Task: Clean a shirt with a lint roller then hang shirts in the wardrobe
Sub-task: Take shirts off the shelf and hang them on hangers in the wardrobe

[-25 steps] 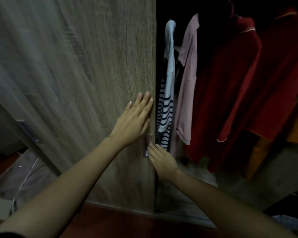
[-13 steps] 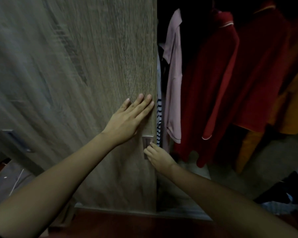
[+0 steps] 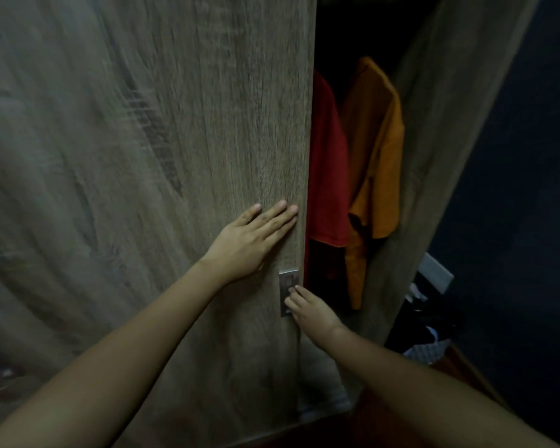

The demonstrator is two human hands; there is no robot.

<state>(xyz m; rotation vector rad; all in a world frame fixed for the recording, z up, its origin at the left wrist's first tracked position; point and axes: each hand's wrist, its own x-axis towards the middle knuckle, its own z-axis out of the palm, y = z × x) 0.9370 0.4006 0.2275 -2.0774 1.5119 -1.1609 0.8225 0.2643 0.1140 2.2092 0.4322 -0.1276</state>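
The wooden sliding wardrobe door (image 3: 162, 156) fills the left and middle of the view. My left hand (image 3: 253, 240) lies flat on it near its right edge, fingers together. My right hand (image 3: 311, 308) has its fingertips in the recessed metal handle (image 3: 287, 286) at the door's edge. In the narrow dark gap to the right hang a red shirt (image 3: 327, 176) and an orange shirt (image 3: 375, 163). No lint roller is in view.
The wardrobe's right side panel (image 3: 440, 150) bounds the gap. Dark and light items (image 3: 427, 318) lie on the floor to its right, against a dark wall. A reddish floor (image 3: 401, 412) runs along the bottom.
The door has slid to the right with both hands on it. The striped and pink shirts are now hidden behind it, and the gap has narrowed to the red and orange shirts.
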